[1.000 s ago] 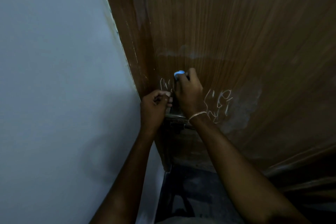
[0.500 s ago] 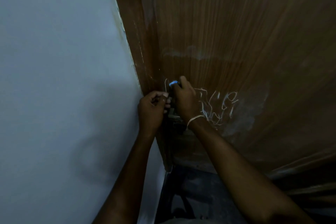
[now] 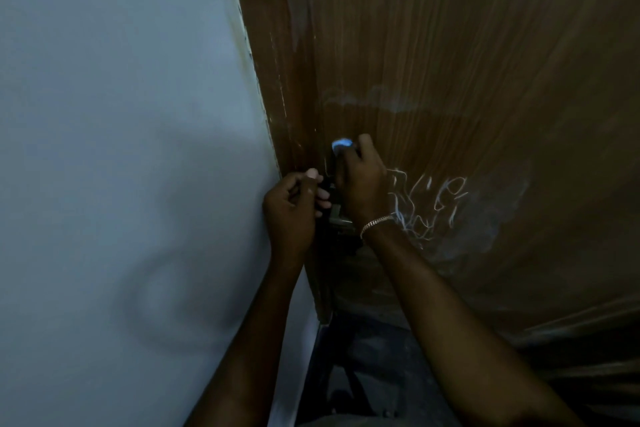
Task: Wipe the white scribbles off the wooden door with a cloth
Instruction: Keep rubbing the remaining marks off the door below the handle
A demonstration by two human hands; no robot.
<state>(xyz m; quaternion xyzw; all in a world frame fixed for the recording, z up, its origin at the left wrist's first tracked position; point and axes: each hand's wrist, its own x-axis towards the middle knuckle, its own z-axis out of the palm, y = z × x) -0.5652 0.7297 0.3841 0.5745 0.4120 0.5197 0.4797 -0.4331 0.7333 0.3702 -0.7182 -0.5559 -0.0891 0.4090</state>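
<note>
Firmly, the right hand (image 3: 360,184) grips a pale-blue cloth (image 3: 342,144) against the brown wooden door (image 3: 485,45) beside white scribbles (image 3: 429,204). The left hand (image 3: 291,208) has curled fingers; what they hold is unclear.

Right hand (image 3: 363,184): now further left on the door (image 3: 450,45), with the blue cloth (image 3: 342,143) back up after a dip.
White scribbles (image 3: 429,204): more strokes bared beside that hand.
</note>
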